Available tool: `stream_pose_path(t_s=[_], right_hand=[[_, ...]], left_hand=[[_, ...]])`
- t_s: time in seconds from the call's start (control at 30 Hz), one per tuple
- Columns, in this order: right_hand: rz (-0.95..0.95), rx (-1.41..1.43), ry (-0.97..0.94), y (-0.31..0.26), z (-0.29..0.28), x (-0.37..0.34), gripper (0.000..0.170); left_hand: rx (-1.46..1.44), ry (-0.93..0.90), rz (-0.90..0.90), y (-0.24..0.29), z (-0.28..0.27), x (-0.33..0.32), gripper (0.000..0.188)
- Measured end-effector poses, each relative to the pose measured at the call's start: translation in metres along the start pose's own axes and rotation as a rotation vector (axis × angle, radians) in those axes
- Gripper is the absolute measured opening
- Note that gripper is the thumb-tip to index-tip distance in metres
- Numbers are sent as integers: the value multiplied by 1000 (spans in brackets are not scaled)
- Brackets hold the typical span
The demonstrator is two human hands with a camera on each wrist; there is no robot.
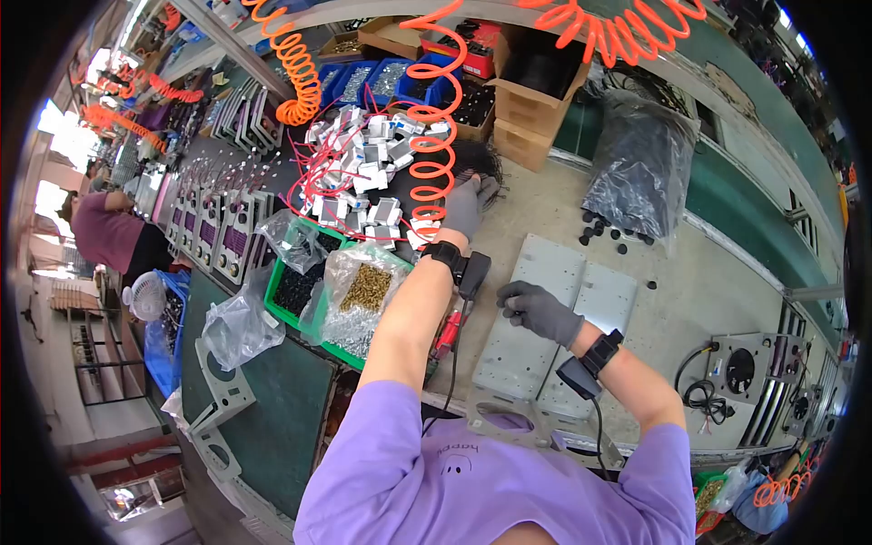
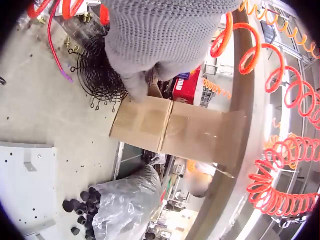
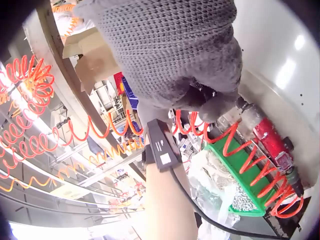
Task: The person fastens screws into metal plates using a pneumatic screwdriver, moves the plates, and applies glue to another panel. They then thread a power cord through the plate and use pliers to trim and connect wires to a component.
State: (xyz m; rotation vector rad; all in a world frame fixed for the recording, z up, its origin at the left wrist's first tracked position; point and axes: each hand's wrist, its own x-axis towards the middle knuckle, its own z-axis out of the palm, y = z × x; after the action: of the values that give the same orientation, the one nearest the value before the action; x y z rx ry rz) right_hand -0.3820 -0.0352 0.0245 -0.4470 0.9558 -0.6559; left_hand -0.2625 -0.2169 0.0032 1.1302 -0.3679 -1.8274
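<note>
The left hand [image 1: 465, 209] reaches to the black wire guards [image 1: 478, 160] on the table [image 1: 699, 300]; whether its grip has hold of one, I cannot tell. A coiled orange hose [image 1: 432, 170] hangs beside it, cardboard boxes [image 1: 520, 145] standing just beyond. The right hand [image 1: 541, 312], above a metal panel [image 1: 543, 261], curls closely round a small dark piece [image 3: 201, 92]. A red driver [image 1: 447, 336] lies between the forearms, near green bins [image 1: 272, 292].
</note>
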Motion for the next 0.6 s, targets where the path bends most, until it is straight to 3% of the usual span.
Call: stream_pose_path(t_s=[0.13,0.23,0.3,0.37,0.43,0.5,0.53,0.6], right_hand=[[-52,-24,-31,-12,10,9,28],[-8,-122,-48,-34,40,0,27],[14,-175,-85,-32,51,12,27],[-1,-353,-161,-40,77,22,23],[-10,-355,-216,-40,107,44,23],[7,-470,-350,-48,158,62,25],[-36,-669,-394,-57,191,65,24],[-17,-661,-454,-42,242,97,23]], left_hand=[[176,-34,-53,6,-30,-18,13],[421,-515,71,15,-66,-88,30],[384,-465,-100,39,-90,-142,35],[452,-404,-28,69,-122,-188,34],[505,-256,73,102,-167,-220,33],[450,-37,200,130,-214,-243,29],[440,41,242,146,-238,-252,26],[431,153,337,178,-286,-268,24]])
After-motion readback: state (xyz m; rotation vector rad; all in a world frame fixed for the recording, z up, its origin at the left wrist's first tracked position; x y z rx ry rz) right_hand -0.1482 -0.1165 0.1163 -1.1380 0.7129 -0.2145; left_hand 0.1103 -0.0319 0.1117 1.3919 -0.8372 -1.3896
